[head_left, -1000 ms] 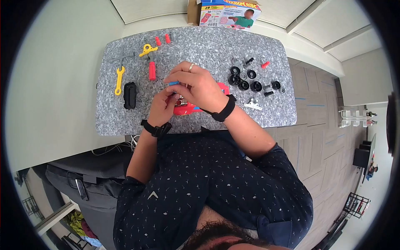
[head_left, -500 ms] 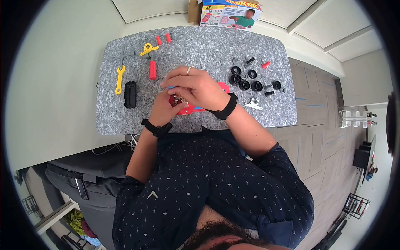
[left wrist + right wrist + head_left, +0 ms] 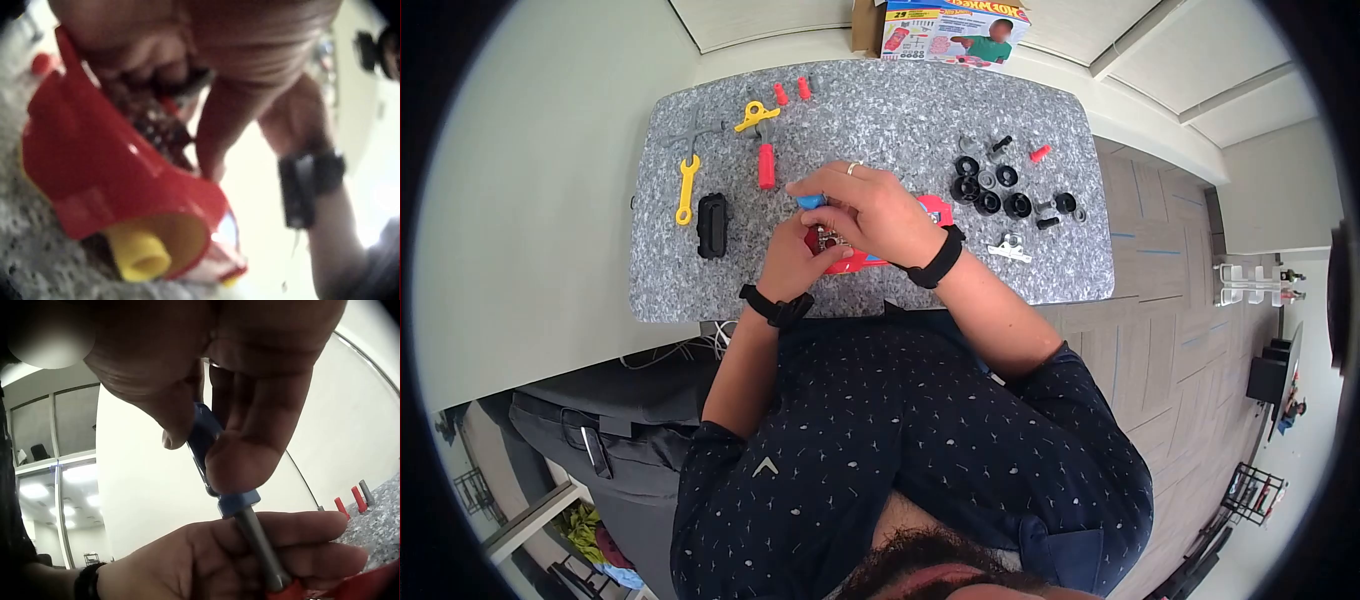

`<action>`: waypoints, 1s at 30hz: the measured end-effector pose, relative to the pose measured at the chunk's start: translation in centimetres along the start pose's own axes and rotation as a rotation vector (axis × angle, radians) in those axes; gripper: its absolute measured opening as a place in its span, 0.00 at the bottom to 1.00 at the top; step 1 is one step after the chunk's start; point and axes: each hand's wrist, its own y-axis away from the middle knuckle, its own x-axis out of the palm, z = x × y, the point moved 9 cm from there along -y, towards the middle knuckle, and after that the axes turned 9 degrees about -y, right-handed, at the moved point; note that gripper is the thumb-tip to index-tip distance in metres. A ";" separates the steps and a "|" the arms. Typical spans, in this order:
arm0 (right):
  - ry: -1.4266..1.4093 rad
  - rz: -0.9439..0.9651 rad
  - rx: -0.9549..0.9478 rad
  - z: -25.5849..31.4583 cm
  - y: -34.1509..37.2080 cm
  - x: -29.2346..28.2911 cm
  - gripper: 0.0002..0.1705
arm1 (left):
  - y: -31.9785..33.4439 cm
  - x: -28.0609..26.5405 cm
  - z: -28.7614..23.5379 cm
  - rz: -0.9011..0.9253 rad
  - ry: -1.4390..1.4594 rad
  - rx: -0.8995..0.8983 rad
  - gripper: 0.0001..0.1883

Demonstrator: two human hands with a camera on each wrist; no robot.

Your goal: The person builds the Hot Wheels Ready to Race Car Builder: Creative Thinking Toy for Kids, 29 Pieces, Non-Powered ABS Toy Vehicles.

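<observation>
A red toy car (image 3: 937, 209) lies under both hands on the speckled table. My left hand (image 3: 788, 258) grips one end of it, thumb near the silvery engine part (image 3: 832, 242). In the right wrist view, the fingers of that hand stretch behind a toy screwdriver (image 3: 239, 503) with a blue handle and grey shaft. My right hand (image 3: 878, 210) pinches the blue handle between thumb and fingers. The shaft's lower end meets a red plastic piece (image 3: 286, 591) at the car. A yellow tube (image 3: 140, 255) shows inside the car's opening in the left wrist view.
To the left lie a yellow wrench (image 3: 687, 190), a red-handled hammer (image 3: 766, 165) and a black tray-shaped part (image 3: 712, 226). Several black wheels (image 3: 988, 203) and a white part (image 3: 1009, 249) are on the right. A toy box (image 3: 950, 32) stands behind the table.
My right fingers have shifted around the screwdriver handle, and more of its blue shows now. The left hand and the car stay in nearly the same place.
</observation>
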 end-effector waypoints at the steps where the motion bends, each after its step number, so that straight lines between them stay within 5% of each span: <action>1: 0.011 -0.009 0.001 0.0 0.1 -0.1 0.20 | 0.0 -0.1 -0.3 -0.003 0.006 -0.005 0.24; 7: 0.032 -0.075 0.002 -0.8 0.3 0.3 0.22 | -0.1 -0.2 -0.9 -0.022 0.018 -0.002 0.20; 12: 0.027 -0.084 0.021 -0.1 1.3 -0.5 0.27 | 0.0 -0.1 -0.7 0.065 -0.017 -0.051 0.29; 16: 0.020 -0.374 0.030 1.8 3.9 -7.3 0.23 | -0.5 0.4 -2.6 0.046 0.233 0.129 0.36; 20: -0.136 -0.726 0.170 0.2 9.7 -17.7 0.15 | -0.3 -0.3 -3.1 0.090 0.118 0.175 0.38; 22: 0.014 -0.822 0.397 -2.2 14.4 -23.6 0.13 | -0.1 -1.1 -3.7 0.083 0.085 0.162 0.38; 23: 0.458 -0.756 0.449 -1.0 14.5 -25.7 0.12 | 0.0 -1.5 -3.6 0.075 0.048 0.166 0.37; 26: 0.848 -0.436 0.528 -3.4 14.9 -29.6 0.15 | 0.5 -3.2 -3.6 0.033 -0.063 0.180 0.34; 30: 0.937 -0.145 0.652 -10.3 15.1 -32.9 0.21 | 1.2 -5.8 -4.7 -0.055 -0.150 0.207 0.32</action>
